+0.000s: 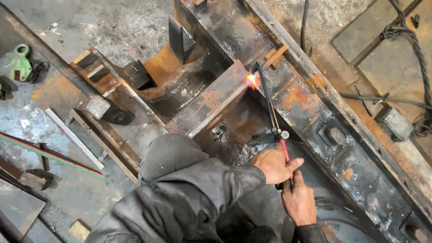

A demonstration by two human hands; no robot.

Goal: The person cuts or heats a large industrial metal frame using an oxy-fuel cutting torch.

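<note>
Both my hands hold a gas cutting torch [271, 110], a thin black tube with a red grip. My left hand [273, 164] wraps the grip near the valve. Just below it, my right hand [299, 202] holds the torch's rear end. The torch tip points away from me, and its bright orange flame [252, 80] burns on the upper end of a rusty steel cross plate [211, 99]. That plate sits inside a big, dark, rusted steel frame [315, 96]. My grey sleeve and knee [180, 180] fill the lower middle.
On the concrete floor at left lie a green clamp [20, 63], a white ruler [74, 137] and a red-and-green hose [49, 155]. Small wooden blocks [275, 55] rest on the frame near the flame. A dark rope [407, 40] and a grey block [395, 122] lie at right.
</note>
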